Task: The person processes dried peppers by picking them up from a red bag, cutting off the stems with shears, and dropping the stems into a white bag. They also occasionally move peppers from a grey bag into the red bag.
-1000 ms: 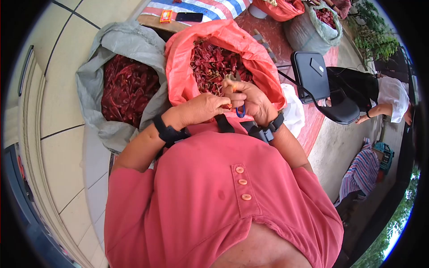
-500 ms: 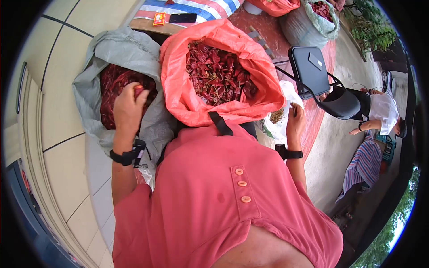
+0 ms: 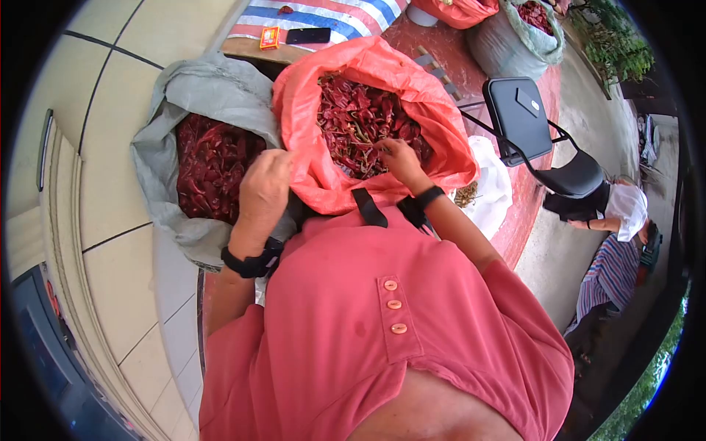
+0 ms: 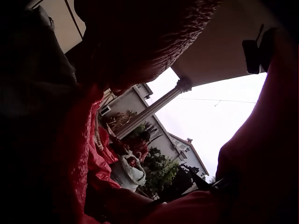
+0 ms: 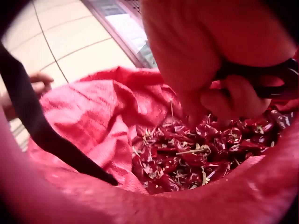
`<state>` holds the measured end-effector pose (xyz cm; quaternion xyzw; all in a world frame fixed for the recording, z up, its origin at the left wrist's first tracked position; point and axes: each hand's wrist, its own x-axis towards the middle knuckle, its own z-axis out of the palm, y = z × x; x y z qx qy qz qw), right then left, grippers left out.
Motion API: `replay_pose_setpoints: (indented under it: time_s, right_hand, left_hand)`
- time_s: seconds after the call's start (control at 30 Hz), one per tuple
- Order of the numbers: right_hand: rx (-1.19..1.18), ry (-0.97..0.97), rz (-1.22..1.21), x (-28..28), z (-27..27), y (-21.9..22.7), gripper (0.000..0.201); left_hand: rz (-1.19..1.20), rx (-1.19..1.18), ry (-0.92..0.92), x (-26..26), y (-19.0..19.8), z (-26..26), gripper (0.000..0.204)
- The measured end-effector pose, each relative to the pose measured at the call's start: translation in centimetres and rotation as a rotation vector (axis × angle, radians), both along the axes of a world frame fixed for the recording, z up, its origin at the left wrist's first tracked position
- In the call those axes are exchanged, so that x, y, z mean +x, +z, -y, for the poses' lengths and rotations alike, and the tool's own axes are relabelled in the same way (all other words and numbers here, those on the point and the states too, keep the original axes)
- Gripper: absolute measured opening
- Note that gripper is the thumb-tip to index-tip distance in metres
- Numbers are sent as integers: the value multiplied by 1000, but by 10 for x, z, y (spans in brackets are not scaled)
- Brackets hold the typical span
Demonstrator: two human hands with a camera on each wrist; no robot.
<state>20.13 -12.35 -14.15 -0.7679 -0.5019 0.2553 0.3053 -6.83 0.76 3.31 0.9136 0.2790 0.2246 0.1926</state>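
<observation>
My right hand [image 3: 403, 163] reaches into the red sack [image 3: 294, 140], its fingertips at the dried chillies [image 3: 357, 117], which have pale stems among them. In the right wrist view a dark scissors handle [image 5: 282, 77] shows in the curled fingers of that hand; the blades are hidden. My left hand [image 3: 266, 189] is between the two sacks, beside the red sack's near left rim. Its fingers [image 5: 43, 80] look loosely bent in the right wrist view, with nothing seen between them. The grey sack [image 3: 162, 169] on the left holds more red chillies [image 3: 215, 173].
A white bag [image 3: 494, 187] stands right of the red sack, near a black folding chair [image 3: 573, 173]. Behind lie a phone [image 3: 308, 35] and a small box [image 3: 270, 37] beside a striped sack [image 3: 338, 16]. A person [image 3: 624, 213] bends at the right.
Both hands were together over the red sack, then parted, left to the grey sack, right to the white bag. Now the right is in the red sack and the left has come back toward it.
</observation>
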Motion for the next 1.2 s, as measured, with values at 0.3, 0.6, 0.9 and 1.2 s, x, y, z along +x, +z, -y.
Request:
replay_pose_setpoints:
  time_s: [0.3, 0.6, 0.9, 1.2]
  right_hand:
    - [-88, 196, 148, -6, -32, -53, 25]
    - [-153, -368, -1200, 20, -4, 87, 20]
    - [-147, -309, -1637, 8, 12, 139, 24]
    - [132, -144, -1017, 4, 16, 165, 32]
  left_hand:
    - [40, -154, 115, -25, 18, 23, 18]
    - [101, -556, -23, 32, 12, 22, 32]
    - [249, -440, -375, 114, -41, 24, 42]
    - [171, -939, -223, 100, -36, 23, 29]
